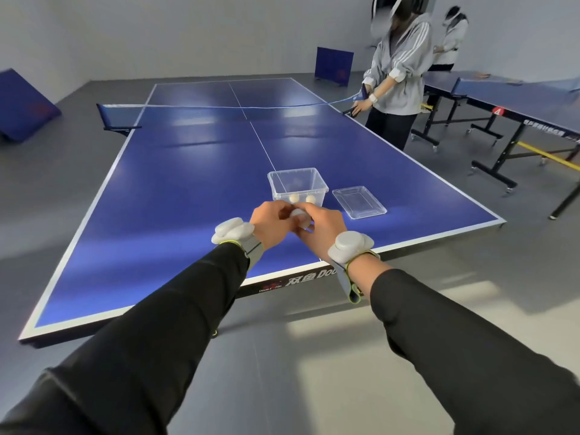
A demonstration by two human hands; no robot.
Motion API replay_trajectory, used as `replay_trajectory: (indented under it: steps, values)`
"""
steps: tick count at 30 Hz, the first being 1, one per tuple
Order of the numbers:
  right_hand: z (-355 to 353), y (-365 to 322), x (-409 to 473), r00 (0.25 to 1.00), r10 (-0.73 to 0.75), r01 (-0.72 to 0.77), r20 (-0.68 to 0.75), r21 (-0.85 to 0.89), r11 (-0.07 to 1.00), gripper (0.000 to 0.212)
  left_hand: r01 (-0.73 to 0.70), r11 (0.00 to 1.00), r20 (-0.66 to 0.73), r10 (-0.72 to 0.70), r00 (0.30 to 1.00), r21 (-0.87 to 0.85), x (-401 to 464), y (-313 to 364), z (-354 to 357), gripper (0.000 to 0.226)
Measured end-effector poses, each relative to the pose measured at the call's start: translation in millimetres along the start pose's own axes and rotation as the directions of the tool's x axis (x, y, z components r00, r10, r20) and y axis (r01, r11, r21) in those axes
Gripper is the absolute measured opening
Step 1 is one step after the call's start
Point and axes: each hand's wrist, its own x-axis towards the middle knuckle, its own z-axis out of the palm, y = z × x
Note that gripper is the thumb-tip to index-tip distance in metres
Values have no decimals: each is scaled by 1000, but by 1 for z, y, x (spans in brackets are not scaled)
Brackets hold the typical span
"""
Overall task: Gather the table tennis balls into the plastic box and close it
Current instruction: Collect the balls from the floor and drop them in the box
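A deep blue table [188, 171] edged in white lines carries a clear plastic box [297, 183] with two cream-white balls [294, 198], a clear lid [358, 202] right, black sleeves [175, 309] near.

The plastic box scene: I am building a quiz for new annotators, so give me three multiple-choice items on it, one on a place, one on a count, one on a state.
1. Where does the lid lie?
A. On the box
B. On the table, right of the box
C. On the floor

2. How many balls show inside the plastic box?
A. None
B. Two
C. Six

3. What state is the box in?
A. Open
C. Tipped over
B. Closed

Answers: 1 B, the lid sits flat on the blue table beside the box. 2 B, two pale balls show through its near wall. 3 A, its top is uncovered while both hands, left hand and right hand, hold more balls before it.
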Motion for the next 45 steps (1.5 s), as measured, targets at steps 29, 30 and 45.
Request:
replay_trajectory:
  steps: [29, 30, 45]
  values:
    - [14, 132, 249, 980, 198, -199, 27, 40, 979, 38, 71, 980, 157, -41, 987, -188, 301, -48, 27, 32]
    - [19, 139, 256, 979, 202, -204, 39, 34, 978, 40, 90, 978, 161, -59, 985, -190, 308, -53, 28, 32]
    - [18, 258, 334, 952, 223, -238, 207, 50, 970, 44, 392, 907, -124, -412, 903, -155, 376, -112, 54, 35]
